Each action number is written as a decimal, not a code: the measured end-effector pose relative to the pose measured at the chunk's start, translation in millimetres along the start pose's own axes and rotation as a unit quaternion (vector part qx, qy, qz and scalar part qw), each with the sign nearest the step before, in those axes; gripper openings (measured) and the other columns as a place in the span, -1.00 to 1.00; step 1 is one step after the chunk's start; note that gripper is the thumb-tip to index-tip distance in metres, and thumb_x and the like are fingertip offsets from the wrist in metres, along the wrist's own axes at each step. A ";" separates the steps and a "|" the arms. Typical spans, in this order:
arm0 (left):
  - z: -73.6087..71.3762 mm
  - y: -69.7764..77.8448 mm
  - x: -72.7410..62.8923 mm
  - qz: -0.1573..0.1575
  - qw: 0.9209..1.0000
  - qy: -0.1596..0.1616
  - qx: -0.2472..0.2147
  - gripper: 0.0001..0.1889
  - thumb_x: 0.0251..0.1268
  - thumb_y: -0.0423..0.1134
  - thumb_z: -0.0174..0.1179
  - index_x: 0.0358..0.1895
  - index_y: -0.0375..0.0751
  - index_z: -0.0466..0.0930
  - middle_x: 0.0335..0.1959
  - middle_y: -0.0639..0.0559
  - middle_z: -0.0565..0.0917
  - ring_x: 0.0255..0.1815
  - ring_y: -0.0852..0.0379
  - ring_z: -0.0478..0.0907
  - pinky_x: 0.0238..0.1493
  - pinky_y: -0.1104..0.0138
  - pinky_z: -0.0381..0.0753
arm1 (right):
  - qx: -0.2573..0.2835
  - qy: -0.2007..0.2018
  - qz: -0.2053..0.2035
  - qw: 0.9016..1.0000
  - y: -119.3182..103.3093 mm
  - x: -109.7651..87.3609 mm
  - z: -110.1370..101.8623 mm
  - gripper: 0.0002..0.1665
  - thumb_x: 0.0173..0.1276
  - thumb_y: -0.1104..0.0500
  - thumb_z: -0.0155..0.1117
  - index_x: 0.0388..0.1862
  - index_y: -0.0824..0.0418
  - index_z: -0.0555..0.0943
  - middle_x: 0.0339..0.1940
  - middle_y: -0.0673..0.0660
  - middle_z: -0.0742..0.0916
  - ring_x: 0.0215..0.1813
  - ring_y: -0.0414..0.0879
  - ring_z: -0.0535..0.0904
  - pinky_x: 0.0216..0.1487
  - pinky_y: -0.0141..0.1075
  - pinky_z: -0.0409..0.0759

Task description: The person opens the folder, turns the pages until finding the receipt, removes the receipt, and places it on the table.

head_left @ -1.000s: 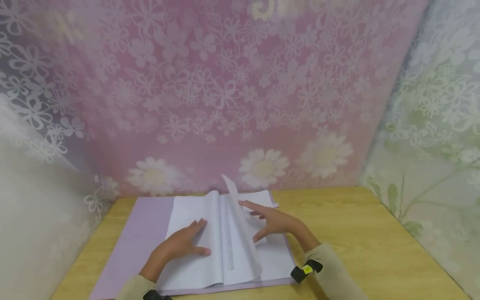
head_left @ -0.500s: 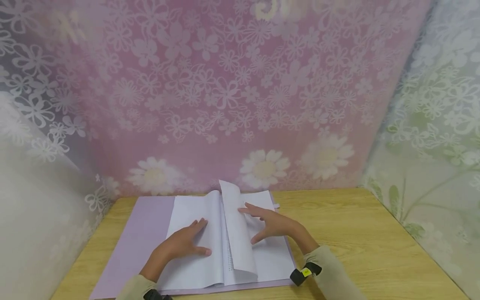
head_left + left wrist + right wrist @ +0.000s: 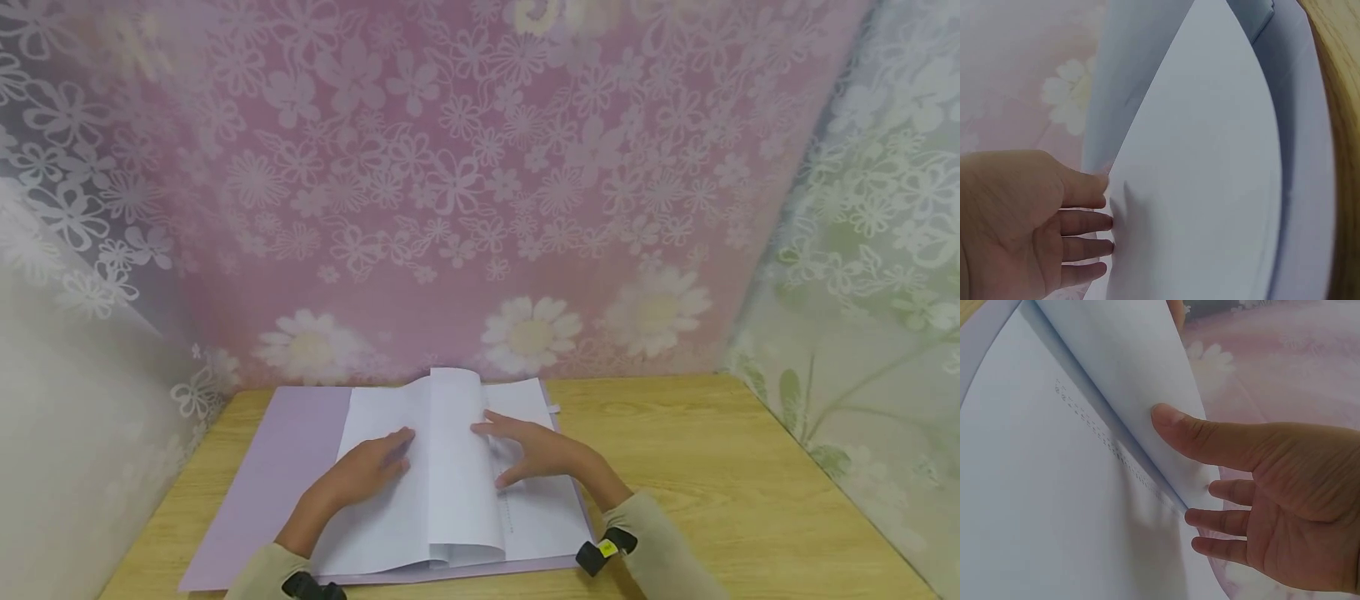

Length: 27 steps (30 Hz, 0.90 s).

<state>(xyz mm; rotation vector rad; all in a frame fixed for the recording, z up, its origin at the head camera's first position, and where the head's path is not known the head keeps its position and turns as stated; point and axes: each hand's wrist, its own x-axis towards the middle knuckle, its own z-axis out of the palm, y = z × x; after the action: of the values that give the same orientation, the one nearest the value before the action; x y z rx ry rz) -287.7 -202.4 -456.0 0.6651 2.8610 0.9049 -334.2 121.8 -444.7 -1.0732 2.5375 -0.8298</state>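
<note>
A book with a lilac cover (image 3: 300,425) lies open on the table, its white pages spread. One page (image 3: 463,467) stands curled over the middle, bent toward the left. My left hand (image 3: 363,475) is at the left-hand pages, fingers extended and fingertips at the paper; the left wrist view shows these fingertips against the white sheet (image 3: 1204,156). My right hand (image 3: 540,450) is beside the curled page, fingertips at its right side and thumb apart from the fingers. In the right wrist view the thumb (image 3: 1191,431) lies before the bent page (image 3: 1129,369), above a column of small print (image 3: 1110,447).
The wooden table (image 3: 720,483) extends to the right of the book. A pink flowered backdrop (image 3: 487,208) stands behind it, with pale flowered panels at both sides. A small white tab (image 3: 554,409) sticks out at the cover's right edge.
The page beside my right hand has swung from right to left and now curls over the middle. My right hand has shifted slightly left and nearer; my left thumb has moved up toward its fingers.
</note>
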 end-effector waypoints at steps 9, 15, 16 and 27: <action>0.1 3.9 1.6 -0.036 0.997 0.036 -0.053 -0.40 0.62 0.01 0.01 0.55 -0.22 0.27 0.55 -0.17 0.36 0.59 -0.20 0.25 0.56 -0.10 0.23 | -0.012 -0.006 0.000 1.000 -3.1 1.9 5.5 -0.01 0.18 0.01 0.59 0.57 0.05 0.36 0.66 0.25 0.25 0.66 0.24 0.15 0.56 0.21 0.22; 2.3 5.5 3.9 -0.045 0.996 0.039 -0.062 -0.28 0.55 0.16 0.05 0.59 -0.16 0.22 0.61 -0.19 0.23 0.64 -0.20 0.14 0.59 -0.13 0.15 | -0.014 -0.007 0.006 1.000 -5.0 3.0 8.4 -0.03 0.20 -0.01 0.57 0.56 0.02 0.37 0.67 0.20 0.26 0.67 0.19 0.14 0.58 0.17 0.21; 2.8 6.0 4.2 -0.045 0.996 0.038 -0.060 -0.27 0.54 0.18 0.05 0.59 -0.16 0.22 0.62 -0.20 0.20 0.64 -0.21 0.13 0.59 -0.14 0.15 | -0.013 -0.007 0.005 1.000 -5.7 3.0 8.6 -0.04 0.21 -0.01 0.57 0.56 0.02 0.37 0.67 0.20 0.26 0.67 0.19 0.14 0.58 0.16 0.20; 8.9 8.3 5.8 -0.045 0.998 0.033 -0.031 -0.21 0.45 0.15 0.19 0.57 -0.25 0.24 0.62 -0.23 0.20 0.63 -0.22 0.17 0.56 -0.13 0.21 | 0.038 0.003 -0.013 0.999 -12.0 5.7 11.8 -0.05 0.26 -0.01 0.54 0.58 0.03 0.34 0.65 0.27 0.26 0.54 0.18 0.40 0.47 0.15 0.41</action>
<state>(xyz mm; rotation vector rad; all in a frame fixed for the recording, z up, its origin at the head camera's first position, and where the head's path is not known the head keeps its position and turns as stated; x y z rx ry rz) -288.1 -189.2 -458.3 0.5061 2.8784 1.0164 -326.1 106.1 -447.1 -1.0830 2.4801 -0.9296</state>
